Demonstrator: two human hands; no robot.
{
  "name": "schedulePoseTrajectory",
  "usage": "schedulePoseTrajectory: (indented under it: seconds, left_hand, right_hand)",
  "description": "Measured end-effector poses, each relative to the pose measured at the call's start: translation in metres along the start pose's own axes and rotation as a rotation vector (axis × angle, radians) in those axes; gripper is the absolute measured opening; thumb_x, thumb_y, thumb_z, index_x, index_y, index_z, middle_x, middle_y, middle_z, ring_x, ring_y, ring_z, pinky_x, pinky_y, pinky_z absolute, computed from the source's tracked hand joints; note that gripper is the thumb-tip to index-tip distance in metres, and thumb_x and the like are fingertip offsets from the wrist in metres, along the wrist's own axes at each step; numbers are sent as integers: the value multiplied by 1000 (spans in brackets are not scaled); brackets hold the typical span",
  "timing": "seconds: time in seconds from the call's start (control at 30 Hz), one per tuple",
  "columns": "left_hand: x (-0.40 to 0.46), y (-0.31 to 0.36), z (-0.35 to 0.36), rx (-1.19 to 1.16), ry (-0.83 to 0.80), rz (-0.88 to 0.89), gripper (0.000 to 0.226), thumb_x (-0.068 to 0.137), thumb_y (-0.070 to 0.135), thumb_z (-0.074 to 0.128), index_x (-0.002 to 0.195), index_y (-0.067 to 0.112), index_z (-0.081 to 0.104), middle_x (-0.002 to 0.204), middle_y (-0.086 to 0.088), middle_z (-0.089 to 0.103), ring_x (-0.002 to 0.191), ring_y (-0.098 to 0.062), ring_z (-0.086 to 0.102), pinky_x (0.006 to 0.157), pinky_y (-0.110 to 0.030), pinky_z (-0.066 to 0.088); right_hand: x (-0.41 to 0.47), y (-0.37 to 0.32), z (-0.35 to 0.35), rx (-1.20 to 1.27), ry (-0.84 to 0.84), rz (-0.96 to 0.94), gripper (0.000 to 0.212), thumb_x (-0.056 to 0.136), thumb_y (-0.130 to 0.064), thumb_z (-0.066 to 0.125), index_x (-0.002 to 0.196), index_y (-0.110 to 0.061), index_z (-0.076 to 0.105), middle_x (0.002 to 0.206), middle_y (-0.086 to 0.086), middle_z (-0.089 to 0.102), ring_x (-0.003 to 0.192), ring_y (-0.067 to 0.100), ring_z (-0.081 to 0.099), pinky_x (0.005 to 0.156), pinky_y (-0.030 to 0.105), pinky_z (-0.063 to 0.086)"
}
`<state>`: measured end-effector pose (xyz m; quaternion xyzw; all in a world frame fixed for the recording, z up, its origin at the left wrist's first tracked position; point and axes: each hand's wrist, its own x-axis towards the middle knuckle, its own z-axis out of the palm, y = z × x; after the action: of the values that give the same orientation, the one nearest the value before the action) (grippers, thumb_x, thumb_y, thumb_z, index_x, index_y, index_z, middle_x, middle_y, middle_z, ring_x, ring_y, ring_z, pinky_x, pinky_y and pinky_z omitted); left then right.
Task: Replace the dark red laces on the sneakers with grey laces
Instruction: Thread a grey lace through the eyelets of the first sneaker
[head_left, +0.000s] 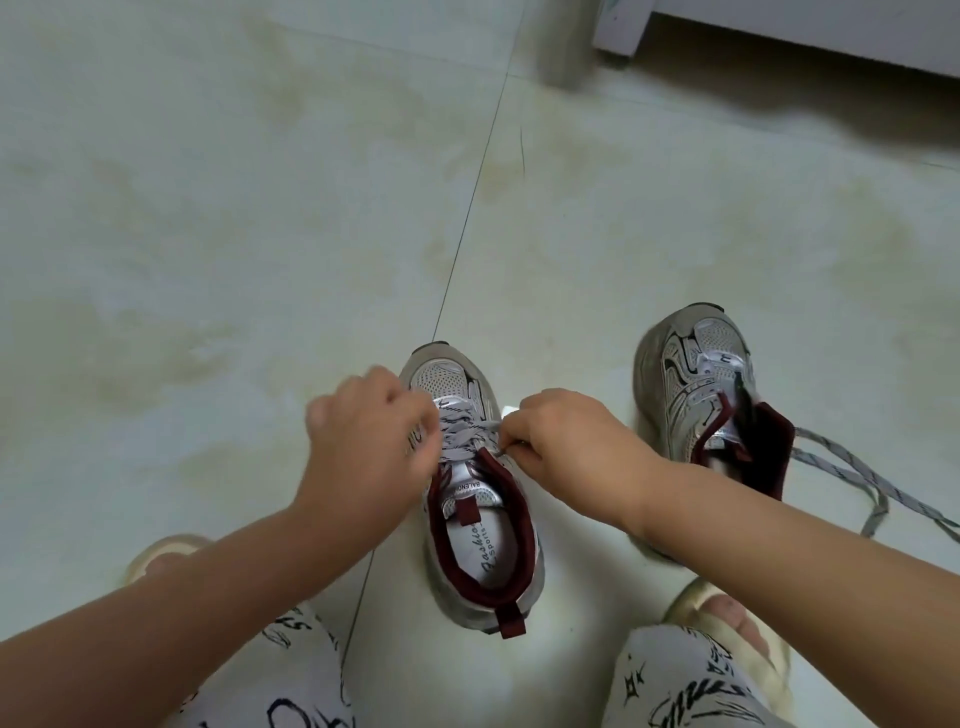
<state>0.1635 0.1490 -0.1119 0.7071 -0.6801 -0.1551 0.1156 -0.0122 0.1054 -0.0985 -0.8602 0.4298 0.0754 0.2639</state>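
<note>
A silver sneaker (480, 540) with dark red lining stands on the floor between my knees, a grey lace (467, 434) crossed over its front. My left hand (371, 441) grips the lace on the shoe's left side. My right hand (571, 441) pinches the lace at the right eyelets. A second silver sneaker (696, 384) stands to the right, apart from my hands. Its grey lace (852, 480) trails loose over the floor toward the right edge. No dark red lace is in sight.
The pale tiled floor (234, 234) spreads out ahead and to the left. A white furniture base (779, 41) sits at the top right. My knees in patterned trousers (691, 680) and cream slippers (727, 618) frame the near sneaker.
</note>
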Motion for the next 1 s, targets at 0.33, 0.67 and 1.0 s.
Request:
schedulePoseTrajectory:
  seconds: [0.33,0.67,1.0]
  left_hand:
    - [3,16,24,-57,-207,49,14,74,33,72,79,20,73,86,7,40,98,-19,44,77,-27,17]
    - [0,11,27,-265,-194,-69,6,78,22,68,73,23,71,76,16,38,91,-8,38,79,-26,22]
    - [14,4,-23,-534,-619,-68,9,60,38,56,54,31,59,94,11,54,97,-3,49,85,-18,31]
  right_hand:
    - [4,-11,9,283,101,232,7,86,-17,55,90,-15,60,90,5,66,88,24,56,72,30,41]
    - [-2,-14,13,220,87,189,19,87,-38,55,96,-23,61,109,-2,50,111,16,37,94,30,28]
    - [-8,-17,22,347,195,263,24,85,-22,53,108,-20,48,103,-4,36,86,13,41,66,20,30]
